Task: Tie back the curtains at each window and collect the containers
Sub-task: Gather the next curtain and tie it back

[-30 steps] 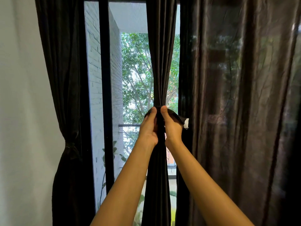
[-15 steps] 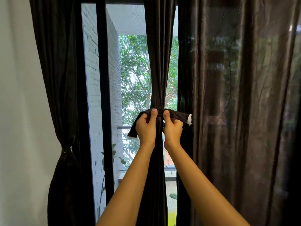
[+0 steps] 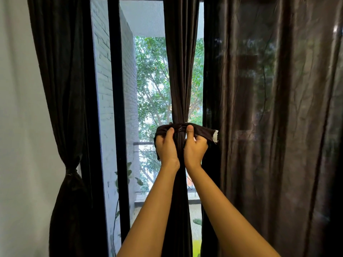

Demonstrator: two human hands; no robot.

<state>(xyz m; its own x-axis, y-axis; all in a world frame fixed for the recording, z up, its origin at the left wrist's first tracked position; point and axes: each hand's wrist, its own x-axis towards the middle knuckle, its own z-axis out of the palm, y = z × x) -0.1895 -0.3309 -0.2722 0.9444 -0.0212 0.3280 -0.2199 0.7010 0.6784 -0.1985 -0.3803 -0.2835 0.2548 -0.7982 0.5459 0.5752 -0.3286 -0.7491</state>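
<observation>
Your left hand (image 3: 166,146) and right hand (image 3: 195,148) clench the tie band (image 3: 203,130); draw its ends toward 9 and 3 o'clock, cinching the curtain (image 3: 181,80) evenly.

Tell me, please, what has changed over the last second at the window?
The left hand and right hand moved slightly apart, drawing the ends of the tie band out to either side of the middle curtain. Both hands still grip the band; the left curtain stays tied.

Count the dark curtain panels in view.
3: the left curtain, tied, by the wall; the centre curtain, gathered at the middle; the right curtain, hanging loose. Its folds may hide another.
</observation>
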